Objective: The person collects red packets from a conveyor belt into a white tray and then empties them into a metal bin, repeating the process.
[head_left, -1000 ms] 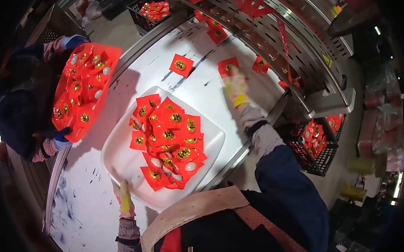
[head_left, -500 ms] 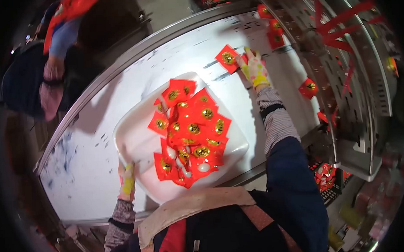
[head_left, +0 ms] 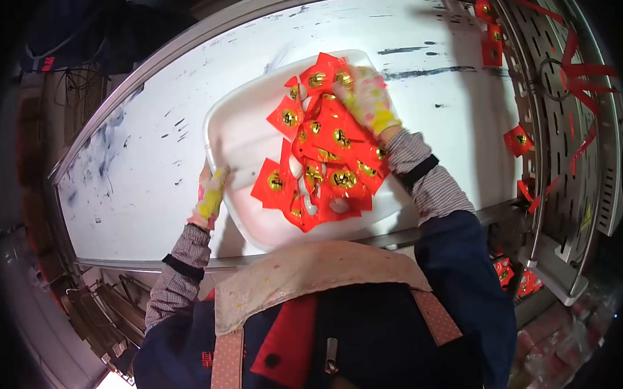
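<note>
A white plastic tub (head_left: 242, 121) stands on the white surface in front of me, holding a heap of red packets (head_left: 331, 116) with round gold emblems. Some whitish oval patches show among the packets. My left hand (head_left: 210, 196), in a yellow and white patterned glove, grips the tub's left rim. In a matching glove, my right hand (head_left: 367, 100) is over the upper right of the heap, touching packets there. Motion smears its fingers, and whether a packet is held between them is hidden.
Along the right side runs a metal guard (head_left: 544, 115) with slots. Near it lie a loose red packet (head_left: 518, 140) and several others at the upper right. A metal rail (head_left: 173, 58) borders the far side. Dark smudges mark the white surface (head_left: 143, 167).
My right hand has come from the packets on the white surface back over the tub. The red packets beside it there are gone. My view has shifted; the co-worker's arm is out of sight.
</note>
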`<state>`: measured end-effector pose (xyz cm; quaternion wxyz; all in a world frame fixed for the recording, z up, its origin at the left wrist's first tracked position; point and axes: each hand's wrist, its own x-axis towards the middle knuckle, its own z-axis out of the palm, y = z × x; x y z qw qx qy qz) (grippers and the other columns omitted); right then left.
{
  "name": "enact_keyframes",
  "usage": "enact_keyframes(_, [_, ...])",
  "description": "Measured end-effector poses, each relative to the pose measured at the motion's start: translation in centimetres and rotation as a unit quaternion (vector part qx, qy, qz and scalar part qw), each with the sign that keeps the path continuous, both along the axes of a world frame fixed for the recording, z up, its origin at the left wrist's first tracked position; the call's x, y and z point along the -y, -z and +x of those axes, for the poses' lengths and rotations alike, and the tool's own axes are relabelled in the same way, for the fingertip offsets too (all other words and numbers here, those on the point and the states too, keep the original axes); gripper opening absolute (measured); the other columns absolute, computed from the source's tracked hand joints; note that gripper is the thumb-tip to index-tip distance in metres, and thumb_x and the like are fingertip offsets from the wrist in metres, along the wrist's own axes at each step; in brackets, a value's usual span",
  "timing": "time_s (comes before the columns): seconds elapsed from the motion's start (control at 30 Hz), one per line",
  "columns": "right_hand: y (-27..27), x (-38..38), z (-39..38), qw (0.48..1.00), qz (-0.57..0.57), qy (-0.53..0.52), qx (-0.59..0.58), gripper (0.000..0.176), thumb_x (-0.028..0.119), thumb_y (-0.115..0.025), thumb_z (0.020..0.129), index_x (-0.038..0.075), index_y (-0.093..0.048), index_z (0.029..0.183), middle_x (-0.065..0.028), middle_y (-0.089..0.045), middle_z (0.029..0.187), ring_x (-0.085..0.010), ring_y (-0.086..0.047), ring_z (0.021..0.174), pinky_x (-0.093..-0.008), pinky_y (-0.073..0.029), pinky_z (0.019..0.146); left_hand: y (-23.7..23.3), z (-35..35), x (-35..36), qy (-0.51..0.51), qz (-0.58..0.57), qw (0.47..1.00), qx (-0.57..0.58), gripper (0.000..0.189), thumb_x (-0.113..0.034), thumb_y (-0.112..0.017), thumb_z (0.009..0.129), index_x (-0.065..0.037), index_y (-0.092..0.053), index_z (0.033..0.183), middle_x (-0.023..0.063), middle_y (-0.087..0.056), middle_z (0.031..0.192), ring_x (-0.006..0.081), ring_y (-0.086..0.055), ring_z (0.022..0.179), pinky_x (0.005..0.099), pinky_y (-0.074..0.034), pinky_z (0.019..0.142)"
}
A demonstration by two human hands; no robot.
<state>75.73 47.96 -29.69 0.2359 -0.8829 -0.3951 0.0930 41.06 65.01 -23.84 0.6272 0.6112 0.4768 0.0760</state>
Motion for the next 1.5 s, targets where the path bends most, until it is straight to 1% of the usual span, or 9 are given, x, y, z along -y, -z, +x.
enact_keyframes(0.13, [-2.6, 0.2, -5.5, 0.994, -0.003, -0.038, 0.099, 0.065, 0.052, -0.053, 0.086, 0.010, -0.044, 0.135, -0.0194, -0.046, 0.135, -0.0420, -0.043, 0.124, -0.0445, -0.035, 0.104, 1.9, -0.9, -1.7, 0.005, -0.023, 1.000, 0.006, 0.053, -0.017, -0.057, 0.088, 0.001, -0.042, 0.135, 0.0065, -0.059, 0.108, 0.0150, -0.055, 0.099, 0.0285, -0.045, 0.089])
enact_keyframes(0.23, [-8.2, 3.1, -3.7, 0.989, 0.041, -0.135, -0.051, 0.065, 0.045, -0.057, 0.086, 0.008, -0.041, 0.137, -0.0184, -0.042, 0.139, -0.0378, -0.039, 0.129, -0.0449, -0.033, 0.106, 8.0, -1.7, -2.8, -0.051, -0.059, 0.996, 0.050, 0.043, -0.024, -0.060, 0.086, -0.002, -0.052, 0.122, 0.0021, -0.057, 0.096, 0.0139, -0.054, 0.092, 0.0281, -0.045, 0.085])
enact_keyframes(0.33, [-9.2, 8.2, -6.7, 0.990, -0.014, 0.086, 0.114, 0.064, 0.042, -0.057, 0.087, 0.008, -0.039, 0.138, -0.0207, -0.048, 0.132, -0.0362, -0.046, 0.123, -0.0414, -0.037, 0.103, 12.6, -4.3, -4.4, -0.036, -0.085, 0.994, 0.062, 0.037, -0.024, -0.061, 0.085, -0.003, -0.055, 0.115, 0.0015, -0.057, 0.093, 0.0135, -0.054, 0.090, 0.0281, -0.046, 0.082])
enact_keyframes(0.53, [-7.7, 14.6, -8.5, 0.951, 0.077, 0.230, -0.194, 0.053, 0.039, -0.051, 0.092, 0.008, -0.043, 0.134, -0.0226, -0.061, 0.113, -0.0381, -0.059, 0.104, -0.0414, -0.044, 0.091, 6.0, 0.0, -4.3, 0.020, -0.143, 0.986, 0.079, 0.035, -0.020, -0.061, 0.083, -0.003, -0.055, 0.113, 0.0009, -0.057, 0.094, 0.0123, -0.053, 0.087, 0.0266, -0.046, 0.078])
enact_keyframes(0.7, [-9.9, 15.4, -7.2, 0.900, 0.071, 0.303, -0.305, 0.045, 0.032, -0.053, 0.093, 0.005, -0.047, 0.129, -0.0114, -0.064, 0.097, -0.0146, -0.057, 0.077, -0.0266, -0.046, 0.073, 2.6, 4.3, -6.4, 0.092, -0.116, 0.989, 0.026, 0.058, -0.022, -0.059, 0.082, 0.000, -0.046, 0.134, 0.0057, -0.059, 0.107, 0.0147, -0.054, 0.094, 0.0268, -0.045, 0.084])
enact_keyframes(0.93, [-9.6, 14.9, -7.1, 0.908, 0.124, 0.287, -0.278, 0.044, 0.026, -0.055, 0.093, -0.001, -0.048, 0.127, -0.0151, -0.060, 0.118, -0.0184, -0.055, 0.109, -0.0280, -0.041, 0.094, 1.2, 7.4, -9.5, 0.137, -0.107, 0.984, 0.041, 0.056, -0.020, -0.056, 0.085, 0.000, -0.044, 0.136, 0.0055, -0.056, 0.114, 0.0137, -0.053, 0.100, 0.0269, -0.042, 0.092])
enact_keyframes(1.33, [-9.6, 16.1, -6.6, 0.914, 0.063, 0.205, -0.346, 0.042, 0.030, -0.050, 0.097, 0.000, -0.048, 0.126, -0.0068, -0.054, 0.117, -0.0128, -0.048, 0.109, -0.0260, -0.037, 0.097, 3.5, 5.9, -8.9, 0.171, -0.052, 0.982, 0.055, 0.059, -0.023, -0.056, 0.086, -0.003, -0.040, 0.140, 0.0059, -0.051, 0.129, 0.0157, -0.049, 0.115, 0.0311, -0.038, 0.101])
enact_keyframes(1.47, [-20.6, 27.5, -5.2, 0.901, 0.079, 0.262, -0.336, 0.037, 0.029, -0.051, 0.096, 0.001, -0.051, 0.119, -0.0063, -0.057, 0.108, -0.0118, -0.053, 0.101, -0.0267, -0.042, 0.089, 6.8, 12.2, -7.2, 0.459, 0.188, 0.849, 0.182, 0.042, -0.027, -0.038, 0.099, -0.004, -0.047, 0.133, 0.0142, -0.043, 0.138, 0.0236, -0.043, 0.127, 0.0360, -0.033, 0.108])
enact_keyframes(1.5, [-24.4, 29.4, -5.3, 0.877, 0.133, 0.294, -0.357, 0.034, 0.028, -0.053, 0.095, 0.002, -0.054, 0.116, -0.0071, -0.060, 0.103, -0.0118, -0.057, 0.095, -0.0280, -0.047, 0.084, 0.7, 14.8, -5.5, 0.350, -0.196, 0.884, 0.241, 0.054, -0.037, -0.042, 0.098, -0.003, -0.035, 0.140, 0.0112, -0.038, 0.142, 0.0231, -0.039, 0.131, 0.0363, -0.033, 0.109])
